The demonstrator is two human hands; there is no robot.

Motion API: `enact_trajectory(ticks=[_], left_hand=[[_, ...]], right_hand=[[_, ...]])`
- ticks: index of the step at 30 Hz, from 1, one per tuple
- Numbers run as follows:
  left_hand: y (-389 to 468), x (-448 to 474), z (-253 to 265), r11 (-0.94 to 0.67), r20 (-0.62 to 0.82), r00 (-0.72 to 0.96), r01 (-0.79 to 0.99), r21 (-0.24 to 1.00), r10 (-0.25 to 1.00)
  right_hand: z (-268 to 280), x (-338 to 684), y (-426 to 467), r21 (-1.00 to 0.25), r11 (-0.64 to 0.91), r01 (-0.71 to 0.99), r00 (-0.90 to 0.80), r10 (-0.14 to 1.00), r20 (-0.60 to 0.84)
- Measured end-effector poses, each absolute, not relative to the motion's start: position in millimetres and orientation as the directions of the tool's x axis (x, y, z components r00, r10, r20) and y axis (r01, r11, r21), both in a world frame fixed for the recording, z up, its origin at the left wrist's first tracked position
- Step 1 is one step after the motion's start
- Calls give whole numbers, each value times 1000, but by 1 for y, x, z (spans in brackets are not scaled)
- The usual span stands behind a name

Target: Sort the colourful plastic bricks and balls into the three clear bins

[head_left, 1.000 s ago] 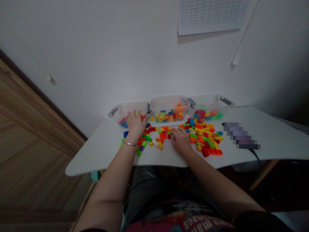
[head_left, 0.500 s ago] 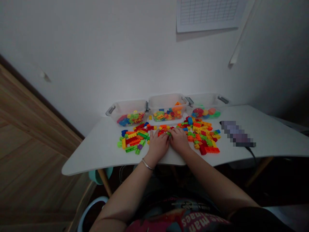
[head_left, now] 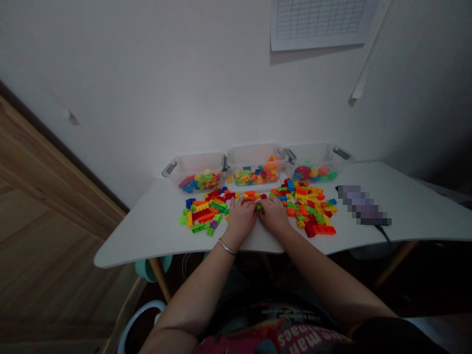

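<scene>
My left hand [head_left: 241, 220] and my right hand [head_left: 273, 215] meet at the middle of the white table's near side, fingers curled inward. Between their fingertips shows a small green toy building brick [head_left: 259, 207], which both hands grip; the fingers hide most of it. Loose bricks lie about them. To the left spreads a pile with a long green brick [head_left: 200, 227] and a purple brick [head_left: 214, 224]. A larger pile on the right includes a long orange brick [head_left: 324, 230] and a blue brick [head_left: 291, 185].
Along the wall stand three clear plastic bins: the left bin [head_left: 199, 164], the middle bin [head_left: 254, 153] and the right bin [head_left: 313, 153], each with colourful pieces inside. A phone [head_left: 363, 205] with a cable lies on the right of the table [head_left: 147, 236].
The fingertips have shifted slightly, and the green brick shows a little more clearly between them. My hands stay in nearly the same place; the piles and bins are unchanged.
</scene>
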State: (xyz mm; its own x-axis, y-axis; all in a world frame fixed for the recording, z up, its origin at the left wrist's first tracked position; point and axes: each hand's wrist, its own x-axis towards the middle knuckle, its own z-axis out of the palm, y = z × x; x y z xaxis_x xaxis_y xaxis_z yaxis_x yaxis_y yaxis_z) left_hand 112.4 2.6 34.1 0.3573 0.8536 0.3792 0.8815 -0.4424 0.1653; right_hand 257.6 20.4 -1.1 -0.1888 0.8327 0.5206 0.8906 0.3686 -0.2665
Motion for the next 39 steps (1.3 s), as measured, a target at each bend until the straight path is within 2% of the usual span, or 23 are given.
enact_trajectory(ticks=[8,13,17,19,21,25,29,33,35,39], left_hand=[[7,113,38,-402,363,323,900,167,874],[5,111,38,-401,381,324,905,142,866],[5,108,39,-408,370,332,901,148,868],[7,107,40,-402,370,309,892,206,876],[10,106,41,-386,374,261,867,314,890],[15,109,43,-392,353,223,746,538,909],[16,113,45,-382,358,200,734,561,912],[18,114,46,-341,324,165,706,621,932],[22,112,46,-311,316,109,629,712,942],[40,106,53,-299,329,-29,344,890,944]], right_hand=[[2,258,18,-303,370,878,-180,842,508],[0,258,20,-296,316,901,-113,832,544],[1,259,20,-347,298,889,-50,818,574],[2,260,20,-387,306,870,-22,808,589],[4,261,20,-405,344,847,-30,792,610],[7,262,18,-381,444,811,-108,754,648],[7,262,17,-379,521,765,-162,726,669],[5,261,16,-446,517,730,-96,724,683],[6,260,16,-474,502,723,-66,733,677],[8,259,15,-478,501,721,-90,752,653]])
